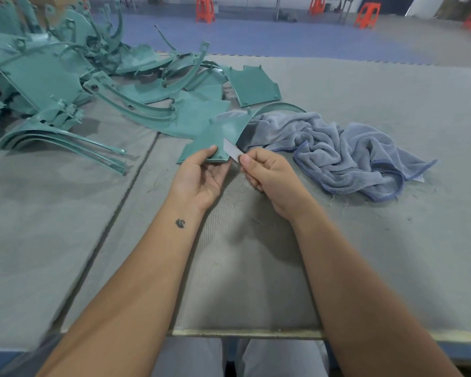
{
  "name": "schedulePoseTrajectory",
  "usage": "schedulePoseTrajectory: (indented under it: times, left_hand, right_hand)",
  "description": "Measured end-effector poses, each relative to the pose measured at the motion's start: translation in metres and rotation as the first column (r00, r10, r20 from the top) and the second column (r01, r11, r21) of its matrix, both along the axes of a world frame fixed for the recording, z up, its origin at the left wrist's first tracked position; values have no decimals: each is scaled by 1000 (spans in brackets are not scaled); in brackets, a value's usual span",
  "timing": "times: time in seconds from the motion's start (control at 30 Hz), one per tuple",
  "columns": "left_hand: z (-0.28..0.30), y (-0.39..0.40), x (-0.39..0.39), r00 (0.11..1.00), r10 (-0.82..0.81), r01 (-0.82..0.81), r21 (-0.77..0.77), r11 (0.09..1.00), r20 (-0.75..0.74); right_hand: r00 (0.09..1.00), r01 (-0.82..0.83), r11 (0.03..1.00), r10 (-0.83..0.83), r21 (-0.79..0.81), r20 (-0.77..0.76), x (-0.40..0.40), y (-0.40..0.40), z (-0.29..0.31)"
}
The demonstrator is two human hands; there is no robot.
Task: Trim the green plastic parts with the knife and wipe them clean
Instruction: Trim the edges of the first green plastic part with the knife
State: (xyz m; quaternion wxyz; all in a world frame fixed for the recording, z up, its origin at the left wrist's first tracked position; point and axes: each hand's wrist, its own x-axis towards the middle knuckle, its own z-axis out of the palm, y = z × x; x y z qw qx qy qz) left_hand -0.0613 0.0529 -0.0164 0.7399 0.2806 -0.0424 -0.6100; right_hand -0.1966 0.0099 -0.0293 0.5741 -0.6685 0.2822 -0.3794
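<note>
**Trimming green plastic at the felt bench**

Grey felt covers the whole table (365,85), with a seam running diagonally down the left part, and behind it is a blue-and-grey floor with a few orange stools (205,9) dotted around. Pretty standard workshop look.

The person sits at the near edge with both bare forearms reaching out over the felt. The left hand (201,175) is palm-up, fingers curled under the near edge of a flat green plastic part (218,131), thumb pinching it from on top. The part is tipped up off the table and stretches away from the hands, its far curved end going over the cloth. The right hand (267,170) sits just beside the left, nearly touching, and pinches a small knife (233,152) between thumb and forefinger. The pale blade points up and left and meets the part's near right edge, right between the two hands.

A crumpled blue-grey cloth (337,153) lies on the felt just right of the hands, near the knife hand. Off to the far left is a big jumbled pile of green parts (65,77), panels and long curved strips all tangled together, well apart from the hands.
</note>
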Motion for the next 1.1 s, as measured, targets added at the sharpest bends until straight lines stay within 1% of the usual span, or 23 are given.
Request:
schedulePoseTrajectory:
  times: [0.1, 0.17, 0.27, 0.37, 0.5, 0.6, 0.73, 0.83, 0.87, 0.93, 1.0, 1.03, 1.1]
  left_hand:
    - [0, 1, 3, 1000, 8, -8, -22, 1000, -26]
    - [0, 2, 2, 1000, -2, 1, -15, 1000, -25]
    - [2, 2, 0, 999, -17, 16, -10, 1000, -29]
    - [3, 1, -2, 999, 0, 0, 8, 1000, -38]
    - [2, 0, -3, 1000, -4, 4, 36, 999, -6]
    - [0, 0, -1, 999, -22, 20, 58, 998, 30]
    - [0, 1, -1, 997, -51, 48, 52, 997, 62]
    - [0, 1, -2, 997, -47, 45, 31, 999, 61]
    - [0, 1, -2, 997, -40, 39, 23, 999, 59]
    - [0, -1, -3, 998, -21, 21, 14, 1000, 53]
    - [0, -1, -4, 999, -8, 8, 12, 1000, 44]
    - [0, -1, -5, 999, -5, 5, 12, 1000, 40]
    - [0, -1, -5, 999, -6, 5, 22, 1000, 47]
  right_hand:
    - [999, 11, 1000, -12, 23, 34, -2, -1, 2]
    - [999, -33, 999, 32, 27, 34, -2, -1, 2]
    - [993, -113, 993, 113, 16, -19, 0, 0, 1]
    - [993, -113, 994, 113, -8, -46, 1, -1, 0]
    - [997, -75, 997, 75, -12, -35, 2, -3, -2]
    - [1000, -24, 1000, 24, 15, 19, 2, -5, -2]
    - [988, 80, 994, -89, 78, 124, 1, -8, -2]
    - [978, 132, 987, -145, 94, 150, 1, -8, -1]
    - [979, 128, 988, -140, 90, 149, 0, -8, -1]
    - [990, 61, 996, -69, 68, 122, -1, -6, -1]
    - [998, -38, 999, 37, 26, 48, 0, -3, -2]
    - [998, -64, 998, 64, 9, 10, 0, -2, -2]
    - [999, -46, 999, 46, -1, -17, 2, -2, -2]
